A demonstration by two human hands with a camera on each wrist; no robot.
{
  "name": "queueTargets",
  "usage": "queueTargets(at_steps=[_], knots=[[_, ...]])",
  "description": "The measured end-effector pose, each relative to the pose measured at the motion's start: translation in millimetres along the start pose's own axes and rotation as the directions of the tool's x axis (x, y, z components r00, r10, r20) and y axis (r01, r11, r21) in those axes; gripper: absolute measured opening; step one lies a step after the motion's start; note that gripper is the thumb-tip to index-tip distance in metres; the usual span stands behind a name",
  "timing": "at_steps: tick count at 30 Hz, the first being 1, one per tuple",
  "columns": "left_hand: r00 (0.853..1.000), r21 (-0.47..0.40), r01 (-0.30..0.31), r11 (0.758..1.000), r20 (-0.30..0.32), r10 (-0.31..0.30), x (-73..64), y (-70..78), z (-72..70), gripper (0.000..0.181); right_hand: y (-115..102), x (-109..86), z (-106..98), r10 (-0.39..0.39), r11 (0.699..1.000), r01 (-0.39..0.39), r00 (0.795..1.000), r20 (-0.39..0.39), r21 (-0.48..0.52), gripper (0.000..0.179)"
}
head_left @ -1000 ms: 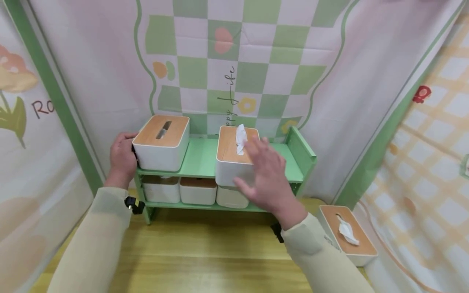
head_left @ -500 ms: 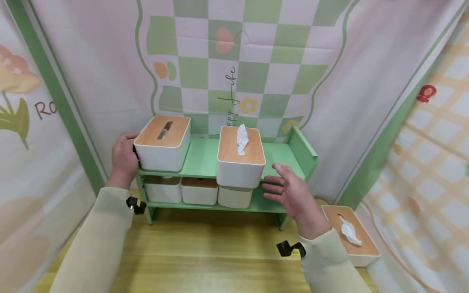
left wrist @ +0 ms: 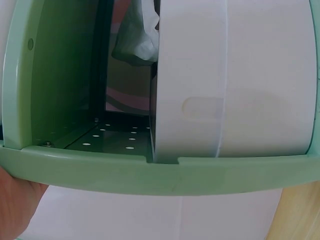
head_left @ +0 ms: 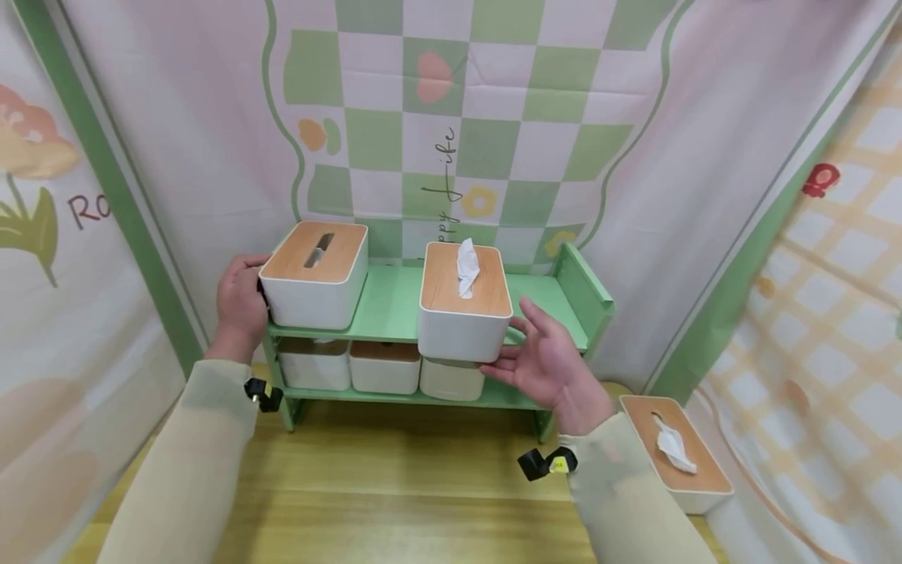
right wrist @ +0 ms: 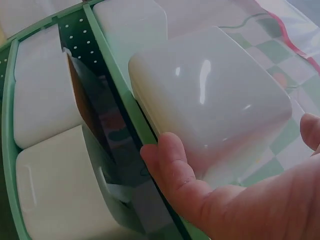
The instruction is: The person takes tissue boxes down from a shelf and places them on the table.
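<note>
On the green two-tier shelf [head_left: 391, 309], my left hand [head_left: 242, 305] holds the left end panel, beside a white tissue box with a wood-look lid [head_left: 313, 282]. In the left wrist view only a little of this hand [left wrist: 17, 205] shows by the panel; its fingertips are hidden. My right hand [head_left: 553, 368] has its fingers extended at the right side of a second tissue box [head_left: 461, 337], with a tissue standing up from its slot. That box sticks out past the upper board's front edge. In the right wrist view my fingertips [right wrist: 172, 145] overlap the box's lower edge.
Several tissue boxes [head_left: 384, 372] stand on the lower board. Another box [head_left: 683, 454], with a tissue hanging over its lid, sits on the wooden surface [head_left: 423, 486] at the right. Printed curtains [head_left: 493, 149] hang behind and at both sides.
My right hand has moved from over the second box's lid, out to the right and down, then in against its right side. My left hand and the boxes stay put.
</note>
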State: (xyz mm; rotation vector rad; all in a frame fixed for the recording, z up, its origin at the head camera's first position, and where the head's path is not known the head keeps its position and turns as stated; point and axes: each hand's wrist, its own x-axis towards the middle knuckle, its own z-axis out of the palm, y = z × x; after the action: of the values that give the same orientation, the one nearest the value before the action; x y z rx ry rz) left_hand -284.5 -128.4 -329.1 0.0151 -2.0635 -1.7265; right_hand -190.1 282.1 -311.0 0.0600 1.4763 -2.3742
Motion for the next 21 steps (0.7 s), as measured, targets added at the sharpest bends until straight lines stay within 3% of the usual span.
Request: queueTargets(at_steps=[21], knots=[[1.000,0.012,0.003,1.000,0.000,-0.003,-0.2,1.7,-0.6,0.047,4,-2.6,12,-0.026,0.992,0.020,0.999,-0.047,-0.122,0.076]])
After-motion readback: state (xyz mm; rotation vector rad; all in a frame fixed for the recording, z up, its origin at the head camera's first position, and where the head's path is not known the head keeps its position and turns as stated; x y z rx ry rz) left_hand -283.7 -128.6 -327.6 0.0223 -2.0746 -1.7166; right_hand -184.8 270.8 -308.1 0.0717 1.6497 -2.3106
